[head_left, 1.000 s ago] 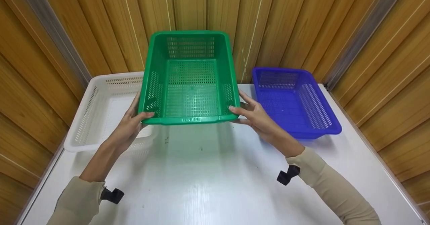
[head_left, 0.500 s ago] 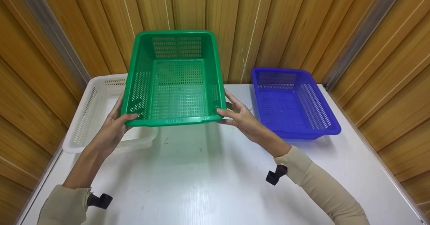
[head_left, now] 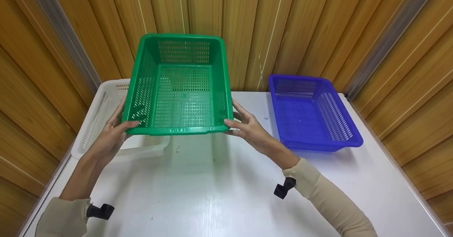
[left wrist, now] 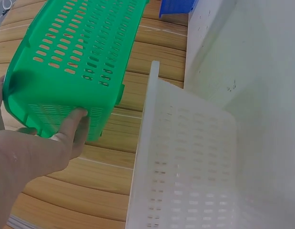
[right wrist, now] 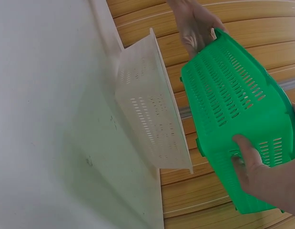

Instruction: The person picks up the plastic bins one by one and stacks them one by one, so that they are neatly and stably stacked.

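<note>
Both hands hold a green plastic basket (head_left: 184,99) up above the table, its inside facing the head camera. My left hand (head_left: 111,134) grips the near left corner, thumb over the rim and fingers against the outer side wall. At the near right corner my right hand (head_left: 249,129) grips it the same way. Behind and below the green basket, partly covered by it and by the left hand, a white basket (head_left: 88,134) stands on the table. In the left wrist view the green basket (left wrist: 80,62) hangs apart from the white basket (left wrist: 185,162).
A purple-blue basket (head_left: 311,116) stands at the right rear of the white table (head_left: 198,194). Wood-look panel walls (head_left: 240,24) close off the back and both sides. Black wrist mounts (head_left: 101,211) stick out from the sleeves.
The green basket has moved left with both hands on it, from over the middle of the table to partly over the white basket. The other baskets stay put; the head view has shifted slightly.
</note>
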`<control>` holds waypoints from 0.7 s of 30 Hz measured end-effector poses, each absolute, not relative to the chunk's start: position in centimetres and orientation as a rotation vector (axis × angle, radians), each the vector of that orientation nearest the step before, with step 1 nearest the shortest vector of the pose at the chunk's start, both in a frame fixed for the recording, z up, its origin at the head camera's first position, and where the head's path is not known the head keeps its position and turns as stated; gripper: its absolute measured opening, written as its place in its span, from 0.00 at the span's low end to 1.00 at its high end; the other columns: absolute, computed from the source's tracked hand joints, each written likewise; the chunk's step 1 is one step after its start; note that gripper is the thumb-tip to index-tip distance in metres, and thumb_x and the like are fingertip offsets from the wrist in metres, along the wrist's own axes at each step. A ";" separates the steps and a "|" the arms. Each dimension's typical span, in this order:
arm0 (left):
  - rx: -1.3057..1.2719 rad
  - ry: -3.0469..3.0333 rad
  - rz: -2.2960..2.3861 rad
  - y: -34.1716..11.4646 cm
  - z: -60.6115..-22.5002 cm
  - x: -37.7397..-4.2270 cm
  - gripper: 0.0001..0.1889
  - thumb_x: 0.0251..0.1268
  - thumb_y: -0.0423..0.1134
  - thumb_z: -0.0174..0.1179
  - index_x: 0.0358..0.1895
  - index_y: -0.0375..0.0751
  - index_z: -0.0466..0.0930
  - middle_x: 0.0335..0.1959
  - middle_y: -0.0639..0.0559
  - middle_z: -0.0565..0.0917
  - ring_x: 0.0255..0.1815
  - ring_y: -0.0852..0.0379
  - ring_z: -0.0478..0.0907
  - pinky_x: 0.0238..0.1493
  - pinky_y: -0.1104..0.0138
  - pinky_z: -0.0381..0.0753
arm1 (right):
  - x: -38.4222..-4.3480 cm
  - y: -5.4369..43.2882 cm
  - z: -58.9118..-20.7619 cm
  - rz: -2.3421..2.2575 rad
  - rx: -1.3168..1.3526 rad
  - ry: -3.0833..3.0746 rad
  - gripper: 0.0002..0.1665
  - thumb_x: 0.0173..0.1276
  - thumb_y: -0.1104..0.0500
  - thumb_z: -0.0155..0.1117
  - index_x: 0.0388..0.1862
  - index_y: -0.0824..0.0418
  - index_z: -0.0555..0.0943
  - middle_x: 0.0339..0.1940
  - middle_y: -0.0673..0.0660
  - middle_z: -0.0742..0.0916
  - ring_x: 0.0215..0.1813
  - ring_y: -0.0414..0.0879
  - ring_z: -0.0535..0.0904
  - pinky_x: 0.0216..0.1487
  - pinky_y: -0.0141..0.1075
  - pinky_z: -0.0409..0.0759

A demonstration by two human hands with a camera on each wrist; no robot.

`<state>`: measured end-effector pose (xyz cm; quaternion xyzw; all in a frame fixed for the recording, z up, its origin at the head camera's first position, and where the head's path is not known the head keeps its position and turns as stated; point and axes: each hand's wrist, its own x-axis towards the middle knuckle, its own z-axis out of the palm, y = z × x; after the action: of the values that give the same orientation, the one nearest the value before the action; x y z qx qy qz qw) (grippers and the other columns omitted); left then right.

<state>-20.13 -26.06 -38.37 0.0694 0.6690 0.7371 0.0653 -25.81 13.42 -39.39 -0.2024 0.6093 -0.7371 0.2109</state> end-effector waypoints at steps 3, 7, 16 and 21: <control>0.223 2.031 2.226 -26.7 -38.3 -19.9 0.44 0.78 0.35 0.54 0.82 0.74 0.38 0.87 0.52 0.38 0.80 0.46 0.53 0.81 0.35 0.36 | -26.0 12.9 -39.7 -2.050 -0.582 1.676 0.53 0.73 0.57 0.66 0.86 0.43 0.47 0.79 0.64 0.64 0.76 0.63 0.69 0.71 0.54 0.75; 0.214 2.037 2.233 -27.6 -38.2 -19.5 0.44 0.78 0.35 0.54 0.82 0.74 0.39 0.87 0.52 0.39 0.75 0.53 0.62 0.81 0.34 0.36 | -26.1 12.1 -39.7 -2.048 -0.601 1.662 0.54 0.71 0.54 0.69 0.86 0.42 0.48 0.79 0.63 0.65 0.75 0.60 0.71 0.71 0.53 0.76; 0.229 2.066 2.242 -29.7 -38.0 -19.5 0.43 0.78 0.33 0.53 0.83 0.73 0.40 0.86 0.49 0.41 0.72 0.61 0.67 0.82 0.38 0.41 | -26.0 10.4 -39.6 -2.086 -0.620 1.562 0.49 0.72 0.59 0.62 0.86 0.44 0.49 0.79 0.65 0.65 0.77 0.62 0.68 0.71 0.51 0.76; 0.253 2.051 2.277 -30.9 -38.4 -19.3 0.41 0.79 0.33 0.51 0.83 0.68 0.41 0.83 0.50 0.50 0.67 0.64 0.75 0.68 0.66 0.72 | -25.8 9.4 -39.6 -2.090 -0.632 1.536 0.48 0.73 0.59 0.61 0.85 0.43 0.51 0.78 0.64 0.68 0.74 0.59 0.73 0.70 0.51 0.77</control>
<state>-19.25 -30.90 -38.37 0.0821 0.6667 0.7400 0.0333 -25.83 9.38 -39.57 -0.2301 0.5594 -0.7612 0.2338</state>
